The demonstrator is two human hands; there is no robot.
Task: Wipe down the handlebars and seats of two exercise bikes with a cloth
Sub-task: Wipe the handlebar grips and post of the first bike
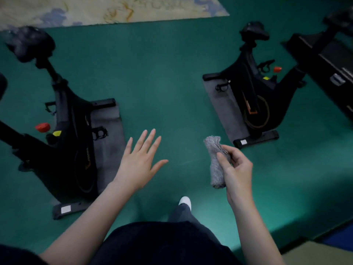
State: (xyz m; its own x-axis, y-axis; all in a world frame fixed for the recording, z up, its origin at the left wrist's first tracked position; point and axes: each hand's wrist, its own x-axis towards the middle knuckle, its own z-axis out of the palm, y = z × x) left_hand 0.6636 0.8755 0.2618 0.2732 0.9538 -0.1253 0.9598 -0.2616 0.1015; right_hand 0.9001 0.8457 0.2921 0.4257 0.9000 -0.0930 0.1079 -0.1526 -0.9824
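Two black exercise bikes stand on a green floor. The left bike (72, 131) has its seat (28, 43) at the upper left; its handlebar runs off the left edge. The right bike (254, 92) shows its seat (254, 32) at the top, and its handlebar (338, 18) reaches the top right corner. My right hand (236, 169) grips a rolled grey cloth (215, 159) above the floor between the bikes. My left hand (141, 159) hovers flat with fingers spread, holding nothing, just right of the left bike.
Each bike rests on a grey mat (110, 138) (221, 104). A dark bench-like object (328, 60) stands at the right edge. A pale patterned rug (114, 8) lies along the top. My white-shoed foot (185, 201) is below the hands.
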